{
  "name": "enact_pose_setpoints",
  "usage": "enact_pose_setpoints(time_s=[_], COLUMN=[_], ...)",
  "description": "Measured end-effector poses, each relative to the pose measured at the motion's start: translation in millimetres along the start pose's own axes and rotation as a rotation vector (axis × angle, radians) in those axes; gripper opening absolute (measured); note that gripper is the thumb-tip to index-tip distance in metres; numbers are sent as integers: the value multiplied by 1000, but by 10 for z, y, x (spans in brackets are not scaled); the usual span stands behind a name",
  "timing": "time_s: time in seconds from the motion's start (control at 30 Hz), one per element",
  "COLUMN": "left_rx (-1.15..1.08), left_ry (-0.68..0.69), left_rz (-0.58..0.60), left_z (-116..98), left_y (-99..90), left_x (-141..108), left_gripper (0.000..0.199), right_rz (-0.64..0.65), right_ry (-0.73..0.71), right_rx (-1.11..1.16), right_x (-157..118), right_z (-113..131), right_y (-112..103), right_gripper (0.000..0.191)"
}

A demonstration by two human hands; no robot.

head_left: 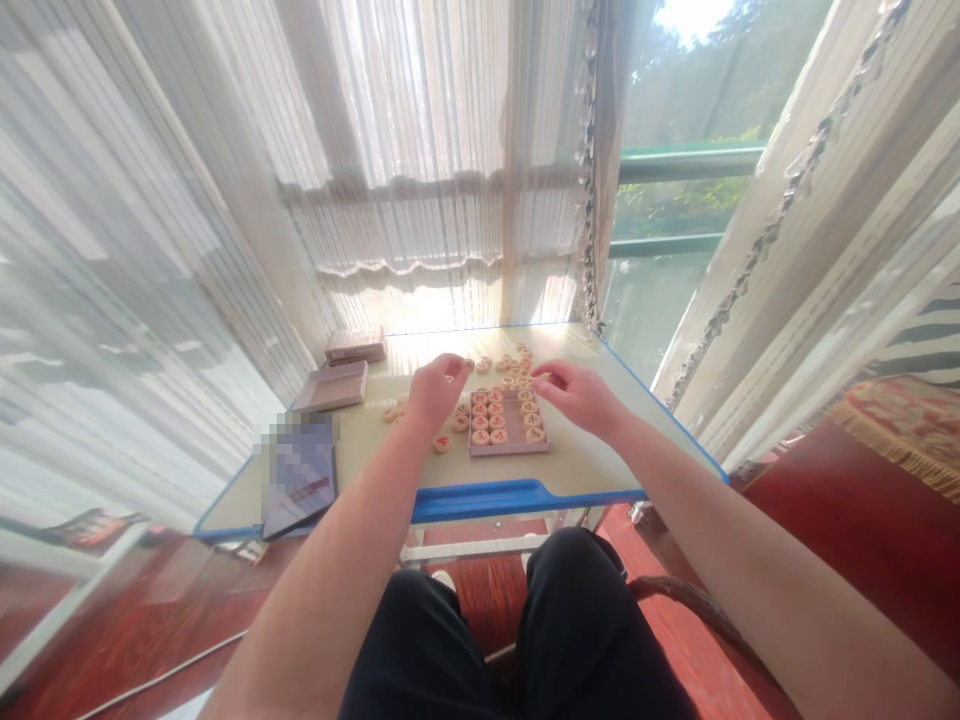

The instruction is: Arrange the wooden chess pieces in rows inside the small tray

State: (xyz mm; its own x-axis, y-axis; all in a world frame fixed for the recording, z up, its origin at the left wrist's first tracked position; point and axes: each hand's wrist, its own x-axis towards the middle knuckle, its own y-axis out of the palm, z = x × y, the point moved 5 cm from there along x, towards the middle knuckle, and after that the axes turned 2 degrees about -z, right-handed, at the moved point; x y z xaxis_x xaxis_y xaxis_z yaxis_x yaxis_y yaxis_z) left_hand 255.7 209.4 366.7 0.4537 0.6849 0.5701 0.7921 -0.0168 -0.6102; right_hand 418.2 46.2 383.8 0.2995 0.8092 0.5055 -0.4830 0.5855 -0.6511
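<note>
Round wooden pieces with red or dark characters stand in an open shallow box [510,450], in two columns at its left and one column along its right side. Between them a strip of the box floor shows. My left hand [439,390], beyond the box's left corner, pinches a round piece [469,366] between thumb and fingertips. At the box's far right corner is my right hand [574,395], its fingers curled close to the pieces there; whether it holds one is too small to tell. More loose pieces [504,364] lie behind the box, and a red-marked piece [442,443] lies to its left.
An empty box lid [334,386] and a closed box [355,345] lie at the table's far left. A tablet [300,475] rests near the left front corner. The table [600,470] has a blue edge; curtains hang behind it. My knees are below the front edge.
</note>
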Motion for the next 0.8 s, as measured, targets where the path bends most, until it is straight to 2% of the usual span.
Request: enact_pose_setpoints(time_s=[0.07,0.13,0.27,0.33,0.43,0.5,0.67,0.8], left_rx=[-100,-192,-228,-259,-336,-399,-491,-485], left_ry=[-15,1,86,80,-8,-48,6,33], left_rz=[22,57,135,129,102,119,192,197], left_z=[-74,-167,-316,-317,-253,-232,-316,-359], left_y=[23,47,89,97,110,133,176,160], left_x=[-19,-44,-88,-92,-89,-95,-129,-138], left_gripper=[21,23,24,24,24,24,30,27], right_rz=[80,98,88,26,-140,-187,-181,-129], right_ry=[-111,-225,-498,-587,-553,-533,-552,-559], right_rx=[-85,-176,-302,-348,-340,-311,-239,-209], right_x=[144,258,351,346,330,307,251,236], right_z=[117,221,342,331,249,219,261,280], right_y=[58,125,281,316,268,234,213,260], right_gripper=[29,33,29,25,29,32,16,18])
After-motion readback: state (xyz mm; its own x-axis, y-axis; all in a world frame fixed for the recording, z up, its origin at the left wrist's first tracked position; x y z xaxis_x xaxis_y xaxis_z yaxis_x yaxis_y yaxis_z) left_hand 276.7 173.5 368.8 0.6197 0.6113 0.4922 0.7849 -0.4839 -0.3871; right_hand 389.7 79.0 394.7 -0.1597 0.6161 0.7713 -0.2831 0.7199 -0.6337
